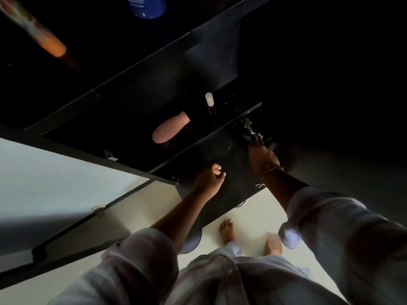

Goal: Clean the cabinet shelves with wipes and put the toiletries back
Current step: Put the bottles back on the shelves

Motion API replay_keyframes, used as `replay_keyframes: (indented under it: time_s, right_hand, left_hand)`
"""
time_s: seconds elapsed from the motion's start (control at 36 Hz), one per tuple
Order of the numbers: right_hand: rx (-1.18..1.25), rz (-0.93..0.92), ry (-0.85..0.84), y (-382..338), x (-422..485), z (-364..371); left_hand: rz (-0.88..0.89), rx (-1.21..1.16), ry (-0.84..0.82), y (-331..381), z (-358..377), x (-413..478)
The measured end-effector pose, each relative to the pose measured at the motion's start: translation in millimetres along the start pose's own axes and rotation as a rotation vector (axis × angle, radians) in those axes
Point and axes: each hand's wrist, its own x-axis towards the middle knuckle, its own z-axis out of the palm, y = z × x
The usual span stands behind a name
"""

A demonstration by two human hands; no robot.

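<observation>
Bottle (170,128) lying on lower shelf (132,111), keyring vial (209,99) just right of it, tube (33,29) and second bottle (146,5) on shelf above (110,40), cabinet door (55,172) at left.

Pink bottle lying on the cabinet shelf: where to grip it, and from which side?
Grip the pink bottle across its wide middle, wrapping the round body. It lies on its side on the shelf, narrow end toward the small white tube, so probably come in from the open front, where the left hand is nearest.
</observation>
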Motion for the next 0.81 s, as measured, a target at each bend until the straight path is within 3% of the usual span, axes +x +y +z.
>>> replay_keyframes:
  time_s: [0.06,0.19,0.31,0.53,0.81]
  right_hand:
    - [0.044,-0.028,0.031,-9.0,4.0,-3.2]
    - [-0.045,-0.314,0.003,-33.5,34.0,3.4]
    - [0.032,-0.384,0.000,-59.7,41.4,0.7]
    - [0.079,-0.358,-0.103,-85.9,49.3,10.1]
    - [0.138,-0.309,-0.079,-83.1,46.0,10.2]
  left_hand:
    - [-0.002,-0.010,0.012,-1.5,-4.0,3.7]
    - [-0.016,-0.018,0.042,-11.1,-13.0,9.7]
    - [-0.019,0.005,0.064,-21.7,-21.0,15.3]
    - [-0.025,0.008,0.091,-37.0,-32.7,16.7]
    - [-0.013,0.011,0.090,-37.4,-33.8,15.3]
